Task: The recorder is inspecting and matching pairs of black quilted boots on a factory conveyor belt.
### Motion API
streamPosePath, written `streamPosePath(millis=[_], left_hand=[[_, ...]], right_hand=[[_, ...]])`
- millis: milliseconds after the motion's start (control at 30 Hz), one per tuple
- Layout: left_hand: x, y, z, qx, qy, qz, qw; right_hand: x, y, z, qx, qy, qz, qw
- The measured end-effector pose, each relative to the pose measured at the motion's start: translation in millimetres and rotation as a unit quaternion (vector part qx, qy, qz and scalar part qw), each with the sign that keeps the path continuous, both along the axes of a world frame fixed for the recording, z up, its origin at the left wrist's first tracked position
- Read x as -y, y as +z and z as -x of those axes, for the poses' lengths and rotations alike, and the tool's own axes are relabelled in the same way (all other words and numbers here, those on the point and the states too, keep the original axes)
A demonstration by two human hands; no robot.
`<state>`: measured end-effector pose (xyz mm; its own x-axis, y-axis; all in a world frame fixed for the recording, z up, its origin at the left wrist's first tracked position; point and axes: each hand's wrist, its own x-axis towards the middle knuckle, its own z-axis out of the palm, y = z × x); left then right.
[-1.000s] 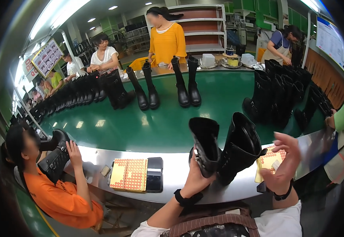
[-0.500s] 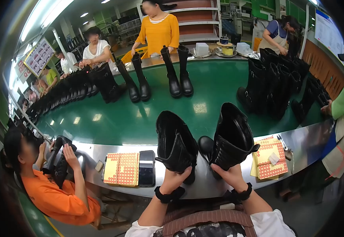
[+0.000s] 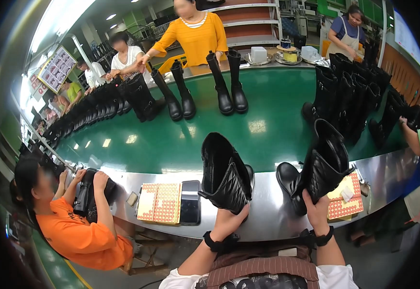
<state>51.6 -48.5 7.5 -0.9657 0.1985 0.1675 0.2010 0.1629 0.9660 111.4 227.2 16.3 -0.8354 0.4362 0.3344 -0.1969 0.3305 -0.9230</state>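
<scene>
Two tall black boots stand before me at the metal edge of the work table, their open tops facing me. My left hand point(image 3: 229, 222) is closed round the back of the left boot point(image 3: 225, 185), low on its quilted shaft. The right boot point(image 3: 326, 168) is gripped the same way by my right hand point(image 3: 317, 212), thumb along the shaft. Its rounded toe points left, toward the other boot. A gap of bare metal lies between the pair. My fingers are partly hidden behind the shafts. A black band circles each wrist.
Sticker sheets point(image 3: 159, 202) and a black phone point(image 3: 190, 202) lie left of the boots; more sticker sheets point(image 3: 346, 200) lie right. Several black boots point(image 3: 227, 89) stand across the green table point(image 3: 195, 144). A co-worker in orange point(image 3: 87, 231) handles a boot at my left; others work opposite.
My right hand has moved right with its boot, widening the gap and turning the toe outward into view. The far co-worker in yellow has reached an arm out to the left.
</scene>
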Motion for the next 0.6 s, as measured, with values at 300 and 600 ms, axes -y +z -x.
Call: streamPosePath(millis=[300, 600], left_hand=[[11.1, 64.1, -7.6, -0.344, 0.111, -0.070, 0.930], [8.6, 203.7, -46.9, -0.353, 0.095, 0.355, 0.861]], right_hand=[[4.1, 4.3, -40.8, -0.310, -0.097, -0.198, 0.925], [77.4, 84.5, 44.6, -0.101, 0.188, -0.007, 0.977]])
